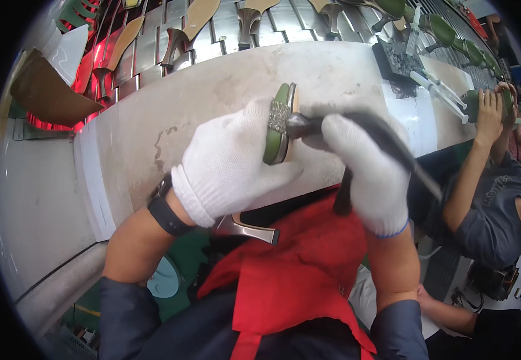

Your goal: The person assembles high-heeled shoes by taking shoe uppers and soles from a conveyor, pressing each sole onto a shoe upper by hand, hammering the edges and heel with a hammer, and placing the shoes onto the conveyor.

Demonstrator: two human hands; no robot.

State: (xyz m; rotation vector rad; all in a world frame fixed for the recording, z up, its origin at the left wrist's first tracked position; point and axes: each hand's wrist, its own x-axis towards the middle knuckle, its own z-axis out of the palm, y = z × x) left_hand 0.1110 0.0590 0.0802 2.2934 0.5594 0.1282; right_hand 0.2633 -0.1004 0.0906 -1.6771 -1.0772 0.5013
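Observation:
My left hand [230, 159], in a white knit glove, is closed around a green high-heeled shoe. A glittery silver band [279, 117] crosses the green toe part [273, 147] of the shoe, and its heel [251, 231] shows below my left wrist. In my right hand [368, 171], also gloved in white, is a hammer [386, 135]. Its rounded face lies at the edge of the shoe beside the glittery band; whether they touch is hard to tell. The far end of the hammer head is blurred. The hammer's dark handle [343, 193] comes out below my fingers.
A pale, stained work surface [218, 90] curves ahead of me. Behind it, a slatted metal conveyor [155, 42] carries several tan and green shoes. At the right are a dark block [399, 60] and syringes [440, 90]. A co-worker [491, 186] handles a green piece there.

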